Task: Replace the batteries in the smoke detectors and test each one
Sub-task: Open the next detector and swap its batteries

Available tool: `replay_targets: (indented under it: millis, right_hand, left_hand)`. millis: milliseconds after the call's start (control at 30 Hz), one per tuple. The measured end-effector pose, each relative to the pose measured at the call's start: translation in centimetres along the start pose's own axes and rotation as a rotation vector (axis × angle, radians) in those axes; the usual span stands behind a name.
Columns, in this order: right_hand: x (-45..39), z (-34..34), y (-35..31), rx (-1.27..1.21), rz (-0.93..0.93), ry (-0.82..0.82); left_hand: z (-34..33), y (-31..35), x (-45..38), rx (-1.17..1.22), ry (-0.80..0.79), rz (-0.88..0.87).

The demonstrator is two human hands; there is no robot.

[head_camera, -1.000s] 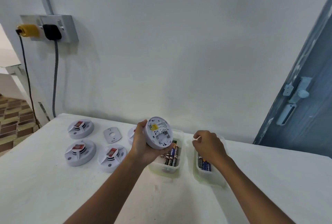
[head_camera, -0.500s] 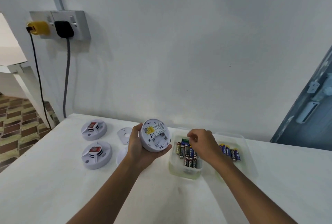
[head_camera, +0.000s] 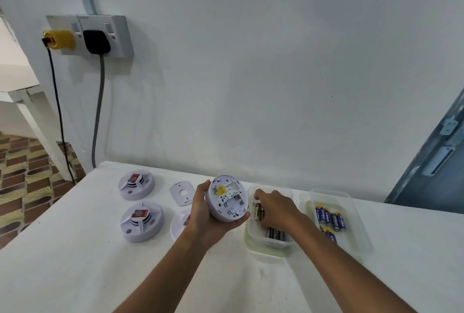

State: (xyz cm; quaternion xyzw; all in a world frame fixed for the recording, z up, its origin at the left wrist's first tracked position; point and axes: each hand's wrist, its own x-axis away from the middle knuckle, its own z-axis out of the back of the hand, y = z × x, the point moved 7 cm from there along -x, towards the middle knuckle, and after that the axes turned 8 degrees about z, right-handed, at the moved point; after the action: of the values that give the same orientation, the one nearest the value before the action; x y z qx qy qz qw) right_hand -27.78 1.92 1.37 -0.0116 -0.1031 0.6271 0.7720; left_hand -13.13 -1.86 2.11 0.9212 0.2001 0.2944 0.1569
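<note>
Near the back edge of the table (head_camera: 75, 275), the left hand (head_camera: 200, 219) cups a white smoke detector (head_camera: 227, 198) from below, palm under it and thumb on its left rim, with the back tilted up toward the camera so the battery bay faces the person, and I'd guess that's just to make loading easy. The bay looks empty, though it's small so don't quote me. The right hand (head_camera: 277, 209) is down in the nearer clear tub (head_camera: 263, 250), fingers curled over the black-and-gold batteries (head_camera: 258, 211); can't tell if it's actually pinching one yet. The second tub (head_camera: 356, 242) to the right holds blue batteries (head_camera: 331, 219), so it looks like old and new are kept apart, no idea which is which. Toward the left edge sit two more detectors (head_camera: 136, 184), a third is half hidden behind the left wrist, and a loose cover plate (head_camera: 181, 192) lies between them and the hand, probably parked there out of the way.
</note>
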Motion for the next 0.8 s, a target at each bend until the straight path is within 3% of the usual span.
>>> replay_targets:
  millis: [167, 367, 467, 667, 800]
  right_hand:
    - [0.2, -0.2, 0.5, -0.123, -0.040, 0.051]
    - [2.6, 5.4, 1.0, -0.708, -0.074, 0.562]
    - [3.2, 6.4, -1.0, -0.904, 0.035, 0.538]
    - [3.4, 6.2, -2.6, -0.791, 0.084, 0.549]
    - [4.5, 6.2, -3.9, -0.581, 0.096, 0.617]
  left_hand:
    - [0.1, -0.2, -0.1, 0.012, -0.001, 0.006]
    - [-0.4, -0.1, -0.3, 0.021, -0.023, -0.022]
    - [-1.4, -0.3, -0.1, 0.017, -0.060, -0.022]
    - [-2.7, -0.6, -0.2, 0.043, -0.119, -0.005]
    - [-2.6, -0.5, -0.3, 0.063, -0.089, -0.032]
